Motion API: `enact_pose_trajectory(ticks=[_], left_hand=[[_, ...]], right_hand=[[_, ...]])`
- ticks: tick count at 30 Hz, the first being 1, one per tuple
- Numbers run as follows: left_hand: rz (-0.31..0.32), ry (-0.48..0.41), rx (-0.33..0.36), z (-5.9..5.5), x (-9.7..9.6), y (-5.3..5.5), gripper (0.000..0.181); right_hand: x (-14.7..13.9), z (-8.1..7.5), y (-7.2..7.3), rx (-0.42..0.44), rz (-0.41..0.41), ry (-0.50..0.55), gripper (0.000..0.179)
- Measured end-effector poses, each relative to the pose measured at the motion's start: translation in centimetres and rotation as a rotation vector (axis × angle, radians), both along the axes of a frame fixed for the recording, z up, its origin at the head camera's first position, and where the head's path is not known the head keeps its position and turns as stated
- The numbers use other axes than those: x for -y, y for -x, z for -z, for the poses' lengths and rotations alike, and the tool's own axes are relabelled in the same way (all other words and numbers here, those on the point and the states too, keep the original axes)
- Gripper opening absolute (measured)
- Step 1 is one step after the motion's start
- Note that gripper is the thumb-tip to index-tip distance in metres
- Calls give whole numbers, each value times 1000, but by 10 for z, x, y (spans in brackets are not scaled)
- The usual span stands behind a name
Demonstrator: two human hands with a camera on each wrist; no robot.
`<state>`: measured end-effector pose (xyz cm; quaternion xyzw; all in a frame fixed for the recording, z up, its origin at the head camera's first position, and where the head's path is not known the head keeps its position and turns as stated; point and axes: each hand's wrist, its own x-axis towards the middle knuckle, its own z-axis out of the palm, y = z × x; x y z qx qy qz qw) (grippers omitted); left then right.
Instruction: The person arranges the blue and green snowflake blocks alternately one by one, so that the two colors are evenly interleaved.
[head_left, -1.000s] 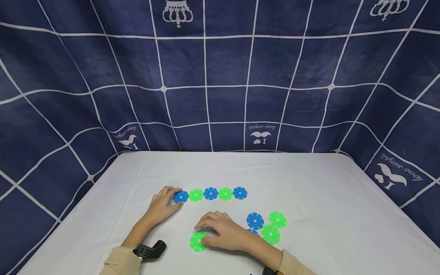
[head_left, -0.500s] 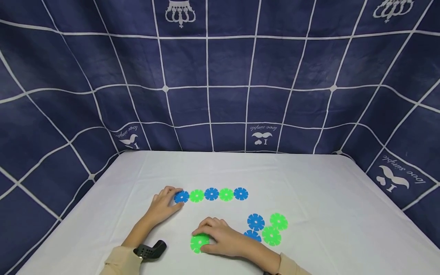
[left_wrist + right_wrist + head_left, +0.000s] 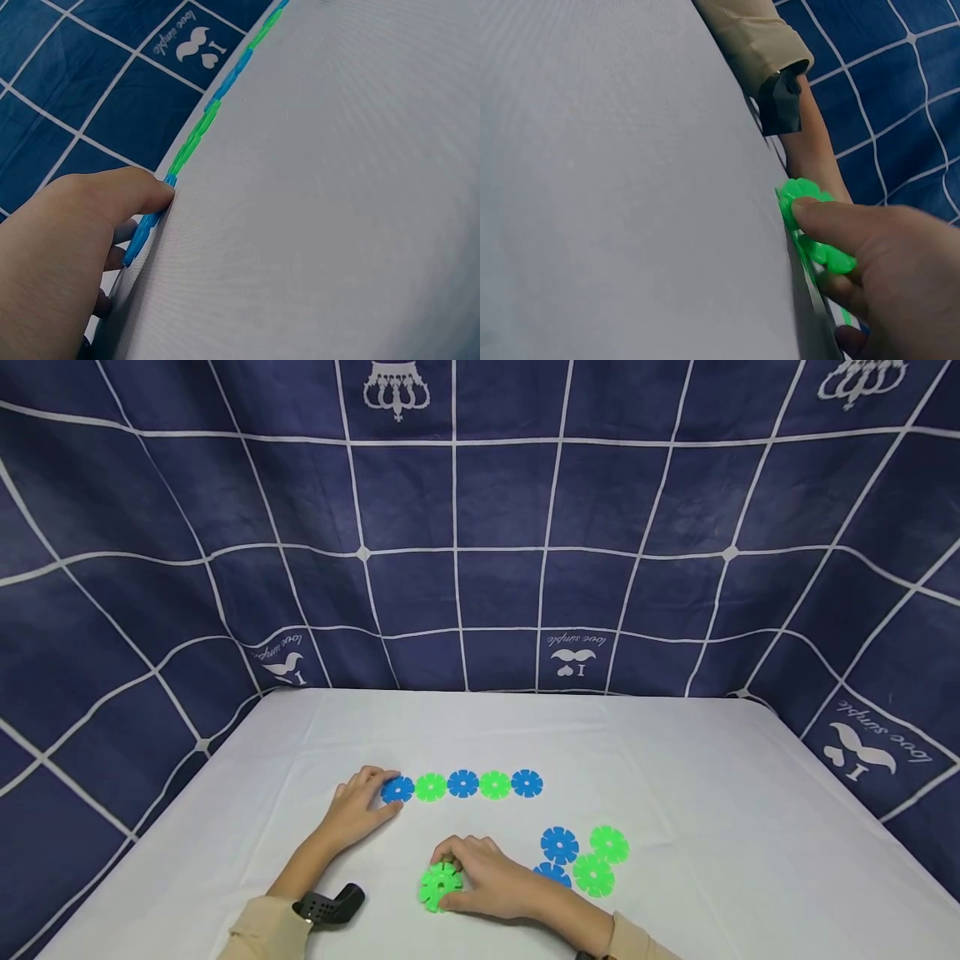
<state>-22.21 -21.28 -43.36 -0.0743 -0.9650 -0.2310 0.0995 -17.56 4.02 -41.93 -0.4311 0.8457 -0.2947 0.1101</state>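
Observation:
At the left end of a row of snowflake building discs, my left hand (image 3: 356, 814) holds a blue disc (image 3: 397, 789) between thumb and fingers. In the left wrist view the thumb presses the near edge of that blue disc (image 3: 141, 240). Green disc (image 3: 431, 787), blue disc (image 3: 462, 783), green disc (image 3: 495, 785) and blue disc (image 3: 527, 783) continue the row edge to edge. Nearer the front, my right hand (image 3: 491, 881) pinches a tilted green disc (image 3: 439, 888). The right wrist view shows its thumb on that green disc (image 3: 829, 256), with a thin green edge just underneath.
Right of the right forearm lie two loose blue discs, one farther back (image 3: 559, 845) and one partly covered (image 3: 553, 873), beside two green discs, a nearer one (image 3: 593, 876) and a farther one (image 3: 610, 844). The white tablecloth (image 3: 675, 777) meets a blue checked curtain (image 3: 495, 585) behind.
The right fingers have closed from a spread pose onto the green disc, which lay flat and is now tilted, with a second green layer showing. The left hand stays on its blue disc.

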Motion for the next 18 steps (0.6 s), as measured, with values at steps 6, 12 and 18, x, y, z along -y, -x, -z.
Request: enact_pose_trajectory(ticks=[6, 12, 18], left_hand=[[0, -9, -1, 0, -1, 0, 50], [1, -3, 7, 0, 0, 1, 51], [4, -14, 11, 1, 1, 0, 51]], right_hand=[[-9, -7, 11, 248, -19, 103, 30], [-26, -13, 33, 281, 29, 141, 33], [-51, -17, 57, 260, 184, 173, 34]])
